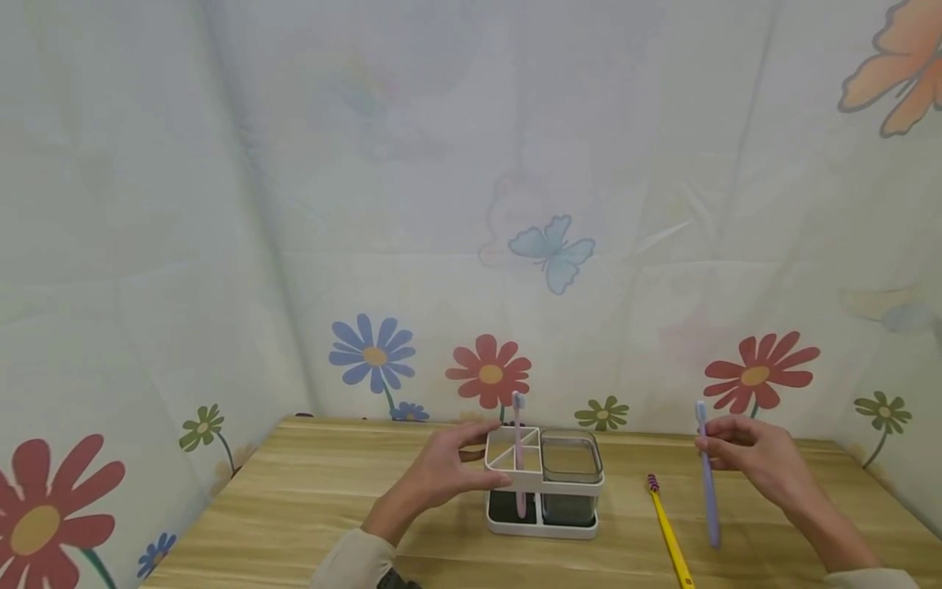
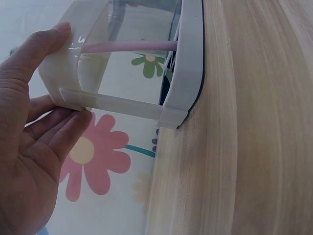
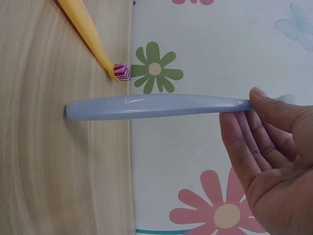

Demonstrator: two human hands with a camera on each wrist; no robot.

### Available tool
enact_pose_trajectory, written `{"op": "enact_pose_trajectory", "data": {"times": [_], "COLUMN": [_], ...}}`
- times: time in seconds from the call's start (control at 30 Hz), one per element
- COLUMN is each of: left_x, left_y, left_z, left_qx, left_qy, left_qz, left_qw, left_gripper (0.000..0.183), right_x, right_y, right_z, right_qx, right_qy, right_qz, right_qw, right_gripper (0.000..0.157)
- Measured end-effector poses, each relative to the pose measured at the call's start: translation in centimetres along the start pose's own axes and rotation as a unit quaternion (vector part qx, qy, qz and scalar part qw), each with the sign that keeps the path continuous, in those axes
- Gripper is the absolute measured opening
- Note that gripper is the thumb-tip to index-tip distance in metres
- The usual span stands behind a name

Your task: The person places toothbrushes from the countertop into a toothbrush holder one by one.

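A white toothbrush holder (image 1: pixel 548 530) stands on the table, its upper tray divided into slots on the left. One slot holds a pink toothbrush (image 1: pixel 518 450), upright with its head on top. My left hand (image 1: pixel 434 470) grips the upper tray's left end between thumb and fingers. Right of the holder, my right hand (image 1: pixel 765 462) pinches a light purple toothbrush (image 1: pixel 710 507) just below its head. That brush hangs nearly upright, handle end down; whether the end touches the table I cannot tell. Between holder and right hand lies a yellow toothbrush (image 1: pixel 668 528) with pink-and-white bristles.
A clear cup (image 1: pixel 571 460) sits in the holder's right side. The wooden table (image 1: pixel 294 491) runs back to a curtain (image 1: pixel 412 270) printed with flowers and butterflies. At the bottom, the yellow handle runs out of the head view.
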State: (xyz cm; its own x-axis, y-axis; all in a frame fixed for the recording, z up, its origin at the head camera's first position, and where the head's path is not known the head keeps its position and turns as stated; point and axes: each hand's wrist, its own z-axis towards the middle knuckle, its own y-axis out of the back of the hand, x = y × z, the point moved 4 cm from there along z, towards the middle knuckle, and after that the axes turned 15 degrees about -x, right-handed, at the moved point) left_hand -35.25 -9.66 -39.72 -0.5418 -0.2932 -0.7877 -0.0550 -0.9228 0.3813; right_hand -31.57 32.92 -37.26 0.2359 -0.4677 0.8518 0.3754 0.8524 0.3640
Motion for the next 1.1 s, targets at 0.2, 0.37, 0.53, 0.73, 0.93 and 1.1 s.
{"op": "enact_pose_trajectory", "data": {"times": [0.2,0.37,0.53,0.73,0.93,1.1], "left_x": [0.1,0.1,0.2,0.4,0.4,0.4], "left_y": [0.0,0.1,0.0,-0.2,-0.2,-0.1], "left_z": [0.0,-0.1,-0.1,-0.1,-0.1,-0.1], "left_qx": [0.0,-0.002,-0.002,0.0,-0.001,0.0], "left_qy": [0.001,-0.002,0.001,0.003,0.004,0.004], "left_qz": [-0.005,-0.008,-0.003,-0.002,0.001,-0.001], "left_qw": [1.0,1.0,1.0,1.0,1.0,1.0], "left_gripper": [0.08,0.079,0.077,0.077,0.078,0.078], "right_x": [0.9,2.3,4.4,7.1,9.6,11.2], "right_y": [0.2,0.2,-0.2,-1.1,-2.6,-3.8], "right_z": [0.0,0.0,-0.2,-0.8,-1.0,-1.1], "right_qx": [-0.018,-0.041,-0.055,-0.056,-0.048,-0.048], "right_qy": [0.023,0.048,0.082,0.113,0.112,0.124], "right_qz": [0.005,0.0,0.018,0.064,0.096,0.11], "right_qw": [1.0,0.998,0.995,0.99,0.988,0.985], "right_gripper": [0.03,0.029,0.03,0.029,0.028,0.029]}}
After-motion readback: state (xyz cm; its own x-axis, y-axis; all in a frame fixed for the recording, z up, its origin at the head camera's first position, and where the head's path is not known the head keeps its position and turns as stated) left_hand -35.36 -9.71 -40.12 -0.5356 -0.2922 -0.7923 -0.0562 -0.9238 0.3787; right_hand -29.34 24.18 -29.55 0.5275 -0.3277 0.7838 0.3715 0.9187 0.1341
